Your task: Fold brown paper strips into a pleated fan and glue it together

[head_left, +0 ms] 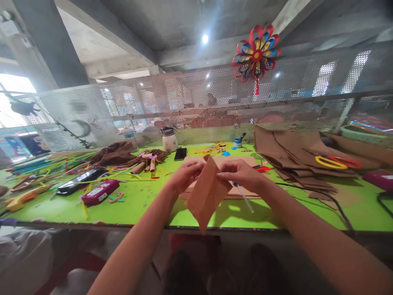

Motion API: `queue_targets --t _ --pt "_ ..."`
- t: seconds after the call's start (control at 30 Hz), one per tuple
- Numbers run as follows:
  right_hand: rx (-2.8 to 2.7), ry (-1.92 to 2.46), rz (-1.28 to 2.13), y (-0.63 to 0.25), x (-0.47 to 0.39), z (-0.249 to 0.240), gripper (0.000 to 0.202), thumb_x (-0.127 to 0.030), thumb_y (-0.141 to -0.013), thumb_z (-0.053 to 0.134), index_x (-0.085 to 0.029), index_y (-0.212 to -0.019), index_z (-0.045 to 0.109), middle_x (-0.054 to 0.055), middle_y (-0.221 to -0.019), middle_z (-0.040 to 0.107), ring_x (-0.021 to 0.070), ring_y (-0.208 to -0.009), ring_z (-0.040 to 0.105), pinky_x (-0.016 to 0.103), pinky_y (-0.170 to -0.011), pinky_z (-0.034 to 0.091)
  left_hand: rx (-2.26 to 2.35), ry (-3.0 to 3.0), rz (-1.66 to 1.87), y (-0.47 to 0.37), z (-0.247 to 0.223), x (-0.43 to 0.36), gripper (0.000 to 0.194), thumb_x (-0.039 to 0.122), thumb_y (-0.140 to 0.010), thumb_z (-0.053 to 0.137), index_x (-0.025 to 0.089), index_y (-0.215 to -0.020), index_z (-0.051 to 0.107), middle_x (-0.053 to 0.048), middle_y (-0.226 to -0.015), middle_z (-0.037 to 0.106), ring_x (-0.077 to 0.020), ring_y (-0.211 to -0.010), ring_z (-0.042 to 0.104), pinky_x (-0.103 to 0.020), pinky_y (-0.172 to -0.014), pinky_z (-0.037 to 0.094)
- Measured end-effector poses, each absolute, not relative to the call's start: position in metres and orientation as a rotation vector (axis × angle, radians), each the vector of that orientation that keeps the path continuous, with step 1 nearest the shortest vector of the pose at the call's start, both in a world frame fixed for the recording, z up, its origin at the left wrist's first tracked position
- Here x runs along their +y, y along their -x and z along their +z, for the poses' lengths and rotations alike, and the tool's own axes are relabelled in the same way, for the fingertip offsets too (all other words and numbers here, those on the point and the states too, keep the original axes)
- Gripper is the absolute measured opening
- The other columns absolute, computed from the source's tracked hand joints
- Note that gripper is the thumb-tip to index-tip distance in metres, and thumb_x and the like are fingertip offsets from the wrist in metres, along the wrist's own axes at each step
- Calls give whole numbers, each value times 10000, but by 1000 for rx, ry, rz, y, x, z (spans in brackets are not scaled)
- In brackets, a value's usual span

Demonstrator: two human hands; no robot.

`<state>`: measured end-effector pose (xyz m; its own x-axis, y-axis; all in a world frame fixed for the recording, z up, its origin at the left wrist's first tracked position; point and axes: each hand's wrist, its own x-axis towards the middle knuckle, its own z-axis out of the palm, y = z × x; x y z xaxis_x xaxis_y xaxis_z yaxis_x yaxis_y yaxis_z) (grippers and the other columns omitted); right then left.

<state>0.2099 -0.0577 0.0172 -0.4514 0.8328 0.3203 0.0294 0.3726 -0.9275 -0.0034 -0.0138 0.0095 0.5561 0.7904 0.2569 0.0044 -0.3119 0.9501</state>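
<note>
A folded piece of brown paper (206, 194) hangs between my hands, over the front part of the green table, with one pointed corner down. My left hand (190, 174) pinches its upper left edge. On the other side, my right hand (238, 172) holds the upper right edge between thumb and fingers. Behind and below lie flat brown sheets (251, 163) on the table. A thin clear stick (245, 199) rests by the sheets, beneath my right hand.
Brown paper (285, 153) is piled at the right, with yellow-handled scissors (331, 162) on it. A black cable (333, 198) crosses there. To the left are a purple box (100, 192), a black device (80, 181) and paper rolls (138, 167). A white jar (170, 140) stands behind.
</note>
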Motion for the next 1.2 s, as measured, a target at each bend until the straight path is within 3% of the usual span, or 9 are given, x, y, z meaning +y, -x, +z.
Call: queue_targets --t 0.13,0.23,0.37,0.6,0.83,1.0,1.2 --pt "-2011 879 1211 -213 -52 11 218 -352 -711 650 -135 -705 627 -3 -624 554 107 -583 472 242 -553 366 610 -1619 967 13 19 -16 405 462 -871 445 143 -1062 607 -112 -1015 639 -171 -907 603 -296 -778 458" --pt "-2184 986 1026 -211 -46 6 206 -323 -729 613 -123 -707 652 12 -641 583 122 -606 485 249 -571 365 671 -1825 834 11 21 -21 410 454 -839 508 130 -1064 620 -132 -1037 642 -196 -942 596 -318 -803 447" --pt "-2308 1066 827 -208 -38 -1 222 -308 -743 581 -114 -748 689 32 -685 631 144 -639 515 251 -589 383 841 -2231 601 2 12 -21 397 417 -734 642 137 -1015 661 -106 -969 677 -204 -879 602 -305 -763 447" --pt "-2383 1088 653 -207 -34 -8 263 -319 -784 534 -108 -784 691 40 -705 663 149 -660 558 226 -582 404 963 -2464 465 -1 -4 -11 290 373 -761 580 133 -858 711 -43 -742 683 -153 -678 575 -233 -589 403" --pt "-2474 1139 434 -209 -34 -11 189 -207 -758 555 -110 -844 694 70 -782 682 164 -712 574 239 -631 408 1040 -2529 438 -3 -6 -11 251 326 -761 573 130 -851 701 -33 -719 665 -137 -652 570 -216 -568 393" --pt "-2513 1160 344 -212 -27 -18 155 -214 -759 590 -119 -810 702 77 -769 680 166 -695 570 242 -627 400 1051 -2609 451 -5 -12 -5 202 325 -735 618 157 -788 719 -36 -767 611 -151 -723 554 -233 -625 389" --pt "-2547 1135 250 -209 -28 -23 164 -185 -791 582 -134 -900 693 80 -853 683 165 -770 587 231 -677 405 1016 -2677 430 -2 -18 -2 224 346 -783 582 170 -864 695 -25 -777 587 -139 -718 536 -228 -631 391"
